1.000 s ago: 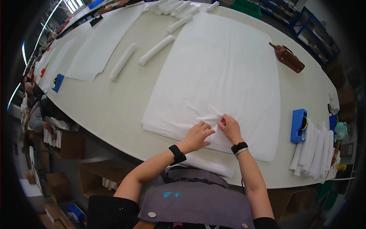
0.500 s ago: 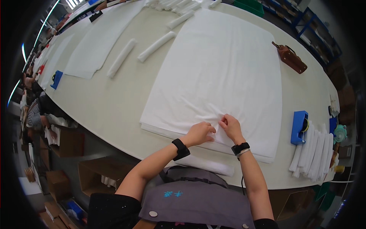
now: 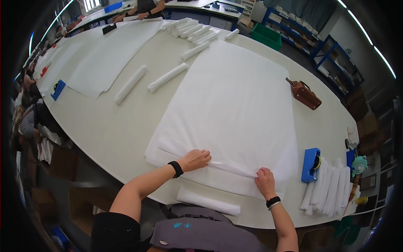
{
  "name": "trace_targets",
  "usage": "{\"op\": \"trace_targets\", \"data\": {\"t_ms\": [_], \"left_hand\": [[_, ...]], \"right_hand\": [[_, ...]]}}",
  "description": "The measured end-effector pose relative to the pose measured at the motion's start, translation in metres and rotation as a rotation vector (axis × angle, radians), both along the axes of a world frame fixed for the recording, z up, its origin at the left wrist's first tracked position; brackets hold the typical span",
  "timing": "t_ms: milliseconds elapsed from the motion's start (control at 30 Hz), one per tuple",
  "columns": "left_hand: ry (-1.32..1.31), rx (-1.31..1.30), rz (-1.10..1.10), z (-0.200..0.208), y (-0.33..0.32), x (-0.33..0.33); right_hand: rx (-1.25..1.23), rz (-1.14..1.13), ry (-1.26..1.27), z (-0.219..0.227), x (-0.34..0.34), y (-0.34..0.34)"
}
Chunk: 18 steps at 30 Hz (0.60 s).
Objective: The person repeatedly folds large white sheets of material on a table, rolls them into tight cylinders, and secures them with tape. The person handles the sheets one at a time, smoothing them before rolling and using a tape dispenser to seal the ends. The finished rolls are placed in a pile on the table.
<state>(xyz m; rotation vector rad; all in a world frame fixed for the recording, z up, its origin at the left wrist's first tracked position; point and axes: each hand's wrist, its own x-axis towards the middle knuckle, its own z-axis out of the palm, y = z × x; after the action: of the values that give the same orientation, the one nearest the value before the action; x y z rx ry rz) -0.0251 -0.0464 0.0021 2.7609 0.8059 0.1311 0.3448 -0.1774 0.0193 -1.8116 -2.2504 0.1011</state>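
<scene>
Hands (image 3: 194,159) on sheet-covered white table (image 3: 105,130)

Both forearms are bare from the elbow down, and the left hand (image 3: 195,159) carries a plain black band (image 3: 176,169) on its wrist, at about seven o'clock from the knuckles. The right hand (image 3: 265,182) has two bands stacked on its wrist at roughly five o'clock from the knuckles, a black one (image 3: 272,201) nearer the hand and a thin pale one just below it. A black short sleeve (image 3: 114,232) covers the left upper arm, and over the chest lies a grey apron bib (image 3: 205,233) with a small light-blue mark near its upper edge and a round metal stud at its left corner.
</scene>
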Motion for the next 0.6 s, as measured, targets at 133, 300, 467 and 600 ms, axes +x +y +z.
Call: {"op": "trace_targets", "data": {"t_ms": [133,300,467,600], "left_hand": [[0.029,0.192,-0.014,0.02,0.023,-0.065],[-0.004,0.068,0.232,-0.002,0.064,-0.075],[-0.056,-0.107,0.179,0.022,0.085,-0.079],[0.073,-0.29,0.421,0.021,0.108,-0.092]], "right_hand": [[0.098,-0.028,-0.132,0.02,0.044,-0.032],[-0.232,-0.317,0.001,-0.012,0.098,-0.007],[-0.121,0.086,0.187,0.002,0.08,0.001],[-0.031,0.014,0.04,-0.015,0.118,0.026]]}}
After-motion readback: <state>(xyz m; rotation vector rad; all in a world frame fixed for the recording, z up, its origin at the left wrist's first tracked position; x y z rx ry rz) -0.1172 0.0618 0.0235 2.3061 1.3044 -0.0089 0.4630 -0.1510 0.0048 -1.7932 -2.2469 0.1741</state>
